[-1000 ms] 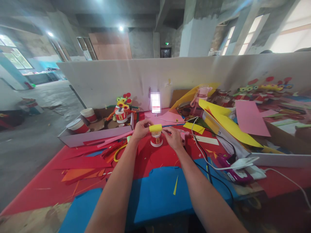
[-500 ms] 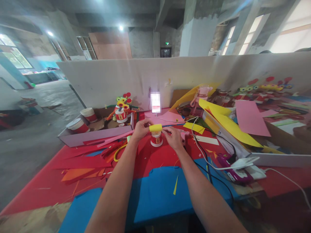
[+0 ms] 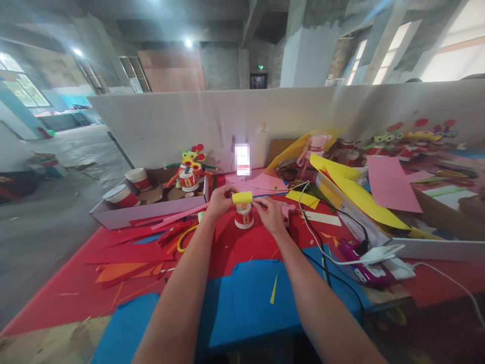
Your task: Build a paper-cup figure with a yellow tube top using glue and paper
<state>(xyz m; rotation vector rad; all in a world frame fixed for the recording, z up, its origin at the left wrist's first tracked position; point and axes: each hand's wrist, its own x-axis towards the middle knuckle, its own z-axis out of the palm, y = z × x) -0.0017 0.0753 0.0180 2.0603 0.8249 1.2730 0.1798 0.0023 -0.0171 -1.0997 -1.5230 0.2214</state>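
A: How are the fingers set?

B: By the left hand, the left end of a yellow paper roll is pinched between thumb and fingers. The fingertips of the right hand are drawn together at the roll's right end; whether paper is gripped there cannot be told.

A: And where is the roll held?

B: Crosswise above a small red-and-white cup, whose top is partly hidden by it. Whether the two are touching cannot be made out.

A: Which containers are seen around that cup?

B: To its left, a pale tray is occupied by two paper cups at the end away from it and by a yellow-faced figure with springy arms at the nearer end.

A: And to its right?

B: Behind and right of the cup, a pink jug is placed; its contents cannot be told. Farther right of the cup, a pale box is heaped with yellow sheets, and a pink sheet is laid among them.

A: What is changed from half a second ago?

B: Hardly anything: the roll is kept over the cup in the same hold, and the tray's contents are left in place.
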